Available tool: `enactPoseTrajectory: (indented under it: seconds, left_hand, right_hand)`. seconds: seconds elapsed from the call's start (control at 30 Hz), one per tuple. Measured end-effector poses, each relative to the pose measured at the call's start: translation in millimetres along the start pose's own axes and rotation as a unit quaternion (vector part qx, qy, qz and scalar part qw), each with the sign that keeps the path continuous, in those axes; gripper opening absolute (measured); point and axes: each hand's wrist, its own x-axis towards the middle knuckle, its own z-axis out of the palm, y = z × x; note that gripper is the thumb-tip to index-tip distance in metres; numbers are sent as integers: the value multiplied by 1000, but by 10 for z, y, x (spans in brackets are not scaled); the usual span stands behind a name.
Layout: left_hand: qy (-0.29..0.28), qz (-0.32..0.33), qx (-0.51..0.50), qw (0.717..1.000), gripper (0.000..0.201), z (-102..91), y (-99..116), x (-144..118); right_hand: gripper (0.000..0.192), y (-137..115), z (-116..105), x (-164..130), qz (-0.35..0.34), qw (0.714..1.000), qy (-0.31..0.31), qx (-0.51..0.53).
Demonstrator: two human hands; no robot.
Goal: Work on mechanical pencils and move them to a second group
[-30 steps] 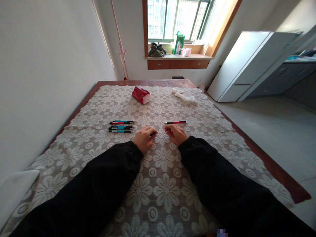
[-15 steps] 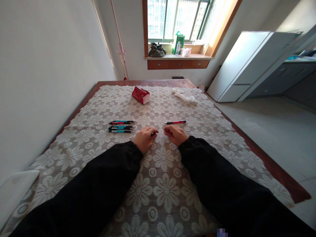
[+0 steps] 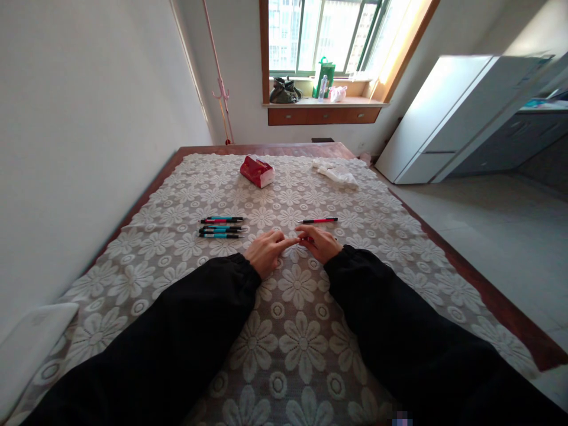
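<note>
Op: Since a second ago, both hands have closed together; the pen halves no longer show apart.

Log: Grip?

Op: I see left hand point(image 3: 265, 252) and right hand point(image 3: 322, 242) fingertips touching, pinched on a red pen point(image 3: 307, 239), mostly hidden.

Log: Surroundings?

Op: Spare red pen point(image 3: 318, 220) just beyond the grip; pen group point(image 3: 222, 227) left of it, on the lace cloth point(image 3: 293, 331).

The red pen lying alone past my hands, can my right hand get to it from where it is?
Probably yes: the red pen lies just beyond the right hand, with only bare tablecloth between them.
</note>
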Motion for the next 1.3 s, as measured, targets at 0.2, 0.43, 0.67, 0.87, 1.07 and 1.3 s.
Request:
enactPoseTrajectory:
  seconds: [0.2,0.43,0.67,0.87,1.07,1.3]
  left_hand:
    - [14,6,-21,1000,67,38,-36,-4]
    - [24,-10,-21,999,66,7,-1,-9]
    - [47,-45,-24,998,62,40,-9,-19]
    - [64,-75,-35,995,61,50,-15,-16]
    - [53,-91,-12,994,58,42,-15,-8]
    - [46,-85,2,995,57,35,-24,-10]
  right_hand:
    - [26,-5,-10,1,-8,1000,17,0]
    - [24,0,-40,16,-25,998,14,-50]
    - [33,-14,-97,22,-28,989,5,-146]
    - [26,-107,-196,26,-23,979,4,-205]
    - [16,-35,-223,9,16,971,-22,-239]
    - [17,16,-171,9,-73,983,-69,-152]
